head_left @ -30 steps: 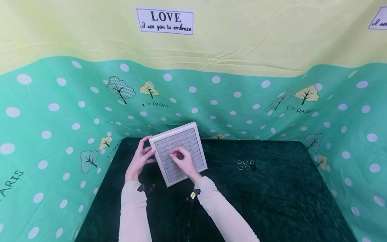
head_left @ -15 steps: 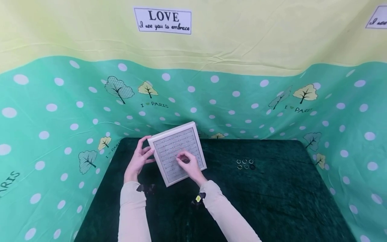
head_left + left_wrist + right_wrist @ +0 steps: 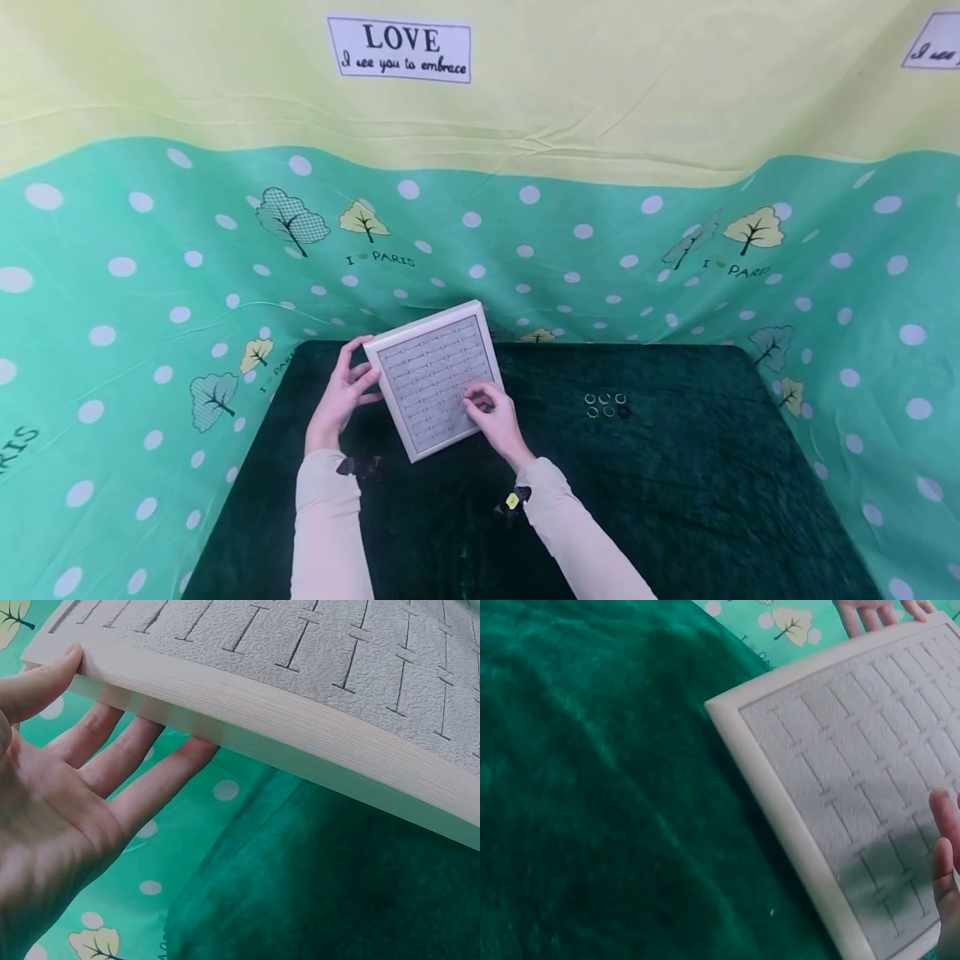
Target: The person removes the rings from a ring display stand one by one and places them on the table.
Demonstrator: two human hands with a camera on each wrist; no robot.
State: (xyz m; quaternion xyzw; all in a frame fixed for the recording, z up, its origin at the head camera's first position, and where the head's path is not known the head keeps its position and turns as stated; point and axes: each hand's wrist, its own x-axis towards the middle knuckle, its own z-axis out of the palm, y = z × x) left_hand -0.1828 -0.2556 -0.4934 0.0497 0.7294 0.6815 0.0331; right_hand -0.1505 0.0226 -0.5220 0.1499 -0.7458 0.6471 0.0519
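My left hand (image 3: 335, 408) holds the left edge of a square ring display tray (image 3: 427, 325), which is tilted up off the table. The tray has a pale frame around a grey padded panel with rows of slits. In the left wrist view, the left thumb lies on the tray's rim (image 3: 172, 679) and the other fingers reach under it. My right hand (image 3: 495, 421) is over the lower right of the panel. Its thumb and index finger are bent close together. Whether anything small is between those fingertips cannot be made out.
Several rings (image 3: 604, 399) lie in two short rows on the dark green velvet table cover (image 3: 675, 492), right of the tray; one looks black. A green and yellow curtain (image 3: 570, 250) with white dots hangs behind and at both sides.
My right hand has slid rightward and slightly down across the panel, from near its middle to its lower right. The left hand and the tray stay nearly still.
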